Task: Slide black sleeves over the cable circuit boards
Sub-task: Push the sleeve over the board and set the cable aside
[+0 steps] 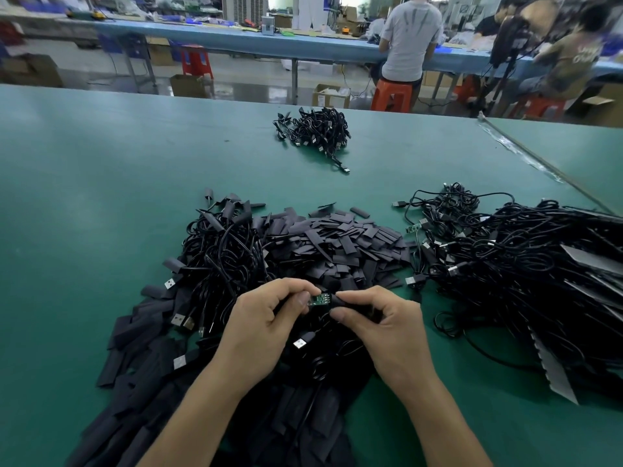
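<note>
A small green circuit board on a black cable sits between my two hands, low in the middle of the view. My left hand pinches the board's left end between thumb and fingers. My right hand pinches a black sleeve whose open end meets the board's right end. Behind my hands lies a heap of flat black sleeves. The board's cable hangs below, coiled.
A pile of black cables with USB plugs lies at left, a big tangle of cables at right, and a small heap far back on the green table. More sleeves spread at lower left. People sit at a far bench.
</note>
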{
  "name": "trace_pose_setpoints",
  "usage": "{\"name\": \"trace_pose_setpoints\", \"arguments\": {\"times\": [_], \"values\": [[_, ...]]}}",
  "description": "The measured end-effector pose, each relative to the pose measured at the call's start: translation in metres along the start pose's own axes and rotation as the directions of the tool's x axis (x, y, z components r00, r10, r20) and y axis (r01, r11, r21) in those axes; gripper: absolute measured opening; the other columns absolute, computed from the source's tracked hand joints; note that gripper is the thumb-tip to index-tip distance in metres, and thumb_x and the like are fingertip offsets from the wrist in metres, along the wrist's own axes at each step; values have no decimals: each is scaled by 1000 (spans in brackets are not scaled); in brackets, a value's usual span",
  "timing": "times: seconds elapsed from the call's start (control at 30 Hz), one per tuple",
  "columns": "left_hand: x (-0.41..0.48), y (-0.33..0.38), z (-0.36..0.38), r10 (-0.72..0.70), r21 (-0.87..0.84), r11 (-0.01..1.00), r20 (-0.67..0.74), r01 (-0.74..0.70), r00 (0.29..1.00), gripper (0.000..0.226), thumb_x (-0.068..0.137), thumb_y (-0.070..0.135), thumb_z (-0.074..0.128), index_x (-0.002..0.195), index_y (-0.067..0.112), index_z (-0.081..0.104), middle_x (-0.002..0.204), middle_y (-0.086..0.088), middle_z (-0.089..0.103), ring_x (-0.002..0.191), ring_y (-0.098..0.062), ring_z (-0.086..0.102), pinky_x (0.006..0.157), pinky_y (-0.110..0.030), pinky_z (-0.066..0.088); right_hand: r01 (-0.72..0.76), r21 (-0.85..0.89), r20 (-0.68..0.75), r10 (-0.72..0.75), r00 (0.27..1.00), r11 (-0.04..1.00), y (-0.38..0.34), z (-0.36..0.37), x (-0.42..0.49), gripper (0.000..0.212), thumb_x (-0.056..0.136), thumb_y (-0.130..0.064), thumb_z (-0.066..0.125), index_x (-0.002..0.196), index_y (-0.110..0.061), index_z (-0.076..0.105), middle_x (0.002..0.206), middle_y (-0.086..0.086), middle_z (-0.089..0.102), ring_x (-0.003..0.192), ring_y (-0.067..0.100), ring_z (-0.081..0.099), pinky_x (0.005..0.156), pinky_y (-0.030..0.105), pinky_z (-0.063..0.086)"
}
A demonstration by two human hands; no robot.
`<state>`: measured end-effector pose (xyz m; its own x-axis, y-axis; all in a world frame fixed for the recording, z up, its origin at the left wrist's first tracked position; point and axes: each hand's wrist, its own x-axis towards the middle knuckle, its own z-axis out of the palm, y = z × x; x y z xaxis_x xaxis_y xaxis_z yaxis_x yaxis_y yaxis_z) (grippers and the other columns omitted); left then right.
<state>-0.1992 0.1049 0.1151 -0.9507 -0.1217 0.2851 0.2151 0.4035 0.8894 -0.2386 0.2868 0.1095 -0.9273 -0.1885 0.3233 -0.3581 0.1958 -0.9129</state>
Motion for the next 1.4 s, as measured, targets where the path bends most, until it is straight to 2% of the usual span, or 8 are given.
{"name": "trace_pose_setpoints", "arguments": {"times": [0.37, 0.57, 0.7, 0.93, 1.1, 1.2, 1.3, 1.4], "values": [[0, 1, -1, 21, 49, 999, 55, -23, 998, 27, 97, 12, 63, 94, 37, 74, 83, 16, 69, 84, -5, 67, 74, -9, 47, -13, -66, 36, 16, 999, 998, 4, -7, 0, 37, 70, -21, 87, 98, -43, 73, 95, -22, 72, 91, 1, 69, 78, 11, 50], [0, 0, -1, -29, -23, 999, 75, 31, 997, 25, 95, 14, 66, 92, 37, 75, 83, 12, 73, 83, -5, 70, 71, -9, 50, -61, -53, 56, 64, 996, 997, 5, -11, 0, 25, 66, -19, 90, 80, -36, 77, 82, -14, 74, 78, 5, 70, 70, 14, 51], [1, 0, -1, -64, -70, 995, 72, 69, 995, 26, 91, 13, 71, 91, 39, 68, 82, 9, 74, 75, -4, 69, 66, -11, 49, -74, -72, 119, 82, 989, 995, 4, -18, 1, 26, 65, -18, 91, 81, -34, 79, 81, -12, 73, 76, 6, 69, 68, 16, 51], [1, -1, 1, -44, -58, 997, 138, 52, 989, 21, 92, 15, 71, 88, 36, 70, 79, 8, 74, 71, -5, 68, 65, -12, 49, 51, -135, 128, -34, 991, 990, 1, -15, 0, 29, 66, -26, 88, 93, -29, 79, 85, -16, 72, 83, 7, 69, 74, 19, 53], [0, -2, -1, -38, -80, 996, 142, 49, 989, 24, 91, 13, 72, 87, 36, 70, 79, 6, 73, 63, -5, 65, 61, -19, 52, 118, -166, 135, -96, 986, 979, 0, -2, -3, 27, 70, -18, 88, 95, -22, 80, 83, -14, 72, 82, 5, 69, 75, 20, 52], [-3, -2, 1, 25, 10, 1000, 45, -26, 999, 20, 91, 17, 73, 88, 36, 70, 80, 11, 72, 63, -6, 68, 60, -16, 52, 154, -198, 98, -137, 986, 968, 1, -1, -4, 24, 72, -15, 87, 94, -21, 80, 83, -14, 72, 81, 3, 69, 74, 20, 53], [-5, 3, 2, 126, 249, 962, -46, -110, 991, 11, 93, 31, 69, 82, 35, 68, 71, 19, 68, 59, -5, 65, 53, -14, 47, 168, -216, 78, -154, 985, 962, 3, -1, -4, 23, 72, -12, 87, 93, -21, 80, 84, -14, 72, 81, 2, 68, 73, 19, 53], [-4, 8, -1, 70, 340, 940, -81, -39, 994, 14, 87, 40, 72, 75, 33, 69, 68, 21, 67, 61, -2, 64, 55, -16, 48, 196, -242, 69, -185, 980, 950, 5, -1, -3, 23, 74, -12, 86, 94, -19, 80, 87, -15, 72, 82, 0, 68, 74, 14, 51]]}}
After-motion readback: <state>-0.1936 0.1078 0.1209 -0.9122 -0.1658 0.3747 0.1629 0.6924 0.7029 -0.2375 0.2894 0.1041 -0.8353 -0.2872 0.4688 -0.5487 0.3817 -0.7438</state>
